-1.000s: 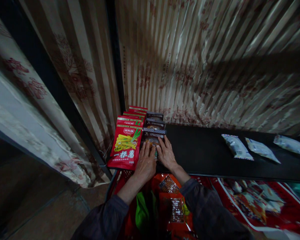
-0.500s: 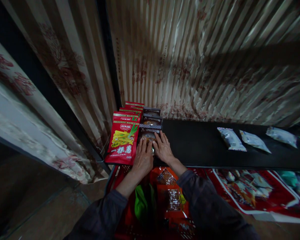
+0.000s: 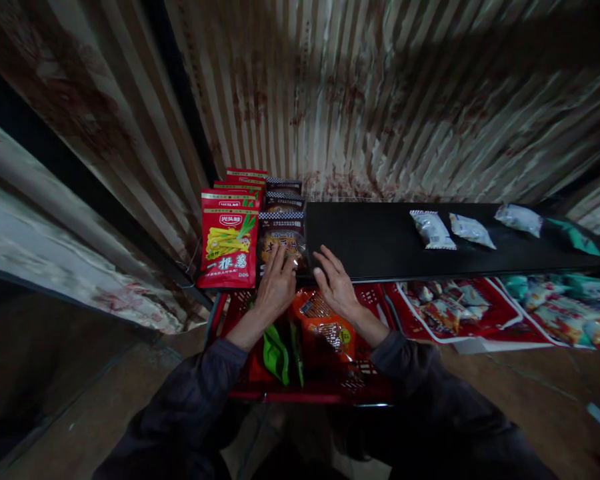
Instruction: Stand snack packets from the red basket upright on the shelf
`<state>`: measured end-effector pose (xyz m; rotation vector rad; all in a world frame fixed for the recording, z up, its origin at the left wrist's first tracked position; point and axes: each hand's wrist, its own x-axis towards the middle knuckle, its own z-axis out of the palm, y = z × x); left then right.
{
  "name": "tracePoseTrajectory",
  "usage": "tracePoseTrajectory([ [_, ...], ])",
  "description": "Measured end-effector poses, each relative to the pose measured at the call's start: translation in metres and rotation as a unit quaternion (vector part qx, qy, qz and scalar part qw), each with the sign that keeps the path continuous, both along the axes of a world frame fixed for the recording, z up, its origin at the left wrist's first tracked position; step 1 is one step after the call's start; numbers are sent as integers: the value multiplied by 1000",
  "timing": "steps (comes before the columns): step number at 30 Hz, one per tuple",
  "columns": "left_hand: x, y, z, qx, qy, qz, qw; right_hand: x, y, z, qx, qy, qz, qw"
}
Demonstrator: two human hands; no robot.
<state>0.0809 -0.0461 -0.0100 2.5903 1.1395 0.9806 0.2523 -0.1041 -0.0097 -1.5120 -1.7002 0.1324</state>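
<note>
The left hand (image 3: 276, 288), fingers spread, touches the front dark snack packet (image 3: 283, 233), the loosely spread right hand (image 3: 337, 283) just right of it, red pouches (image 3: 227, 247) left of it.

Mid-frame, the left hand (image 3: 276, 291) hides part of the front dark packet (image 3: 281, 232); just left, I can't read the smallest print on the front red packet (image 3: 229, 245); the top edge crops the curtain (image 3: 360, 100).
</note>
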Motion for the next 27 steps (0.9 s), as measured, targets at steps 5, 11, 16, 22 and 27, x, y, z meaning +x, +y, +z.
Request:
tracePoseTrajectory([
  [5, 4, -38, -5, -50, 2, -106, 993, 10, -51, -15, 9, 1, 26, 1000],
  [11, 3, -78, -35, -204, 121, -80, 968, 12, -69, -62, -78, 3, 61, 995],
  [16, -3, -79, -49, -276, 248, -22, 928, 15, -69, -91, -173, -12, 91, 981],
  [22, 3, -73, -58, -302, 288, -23, 909, 20, -66, -107, -245, -54, 96, 963],
  [27, 8, -76, -70, -300, 306, -53, 902, 18, -62, -113, -305, -80, 105, 943],
])
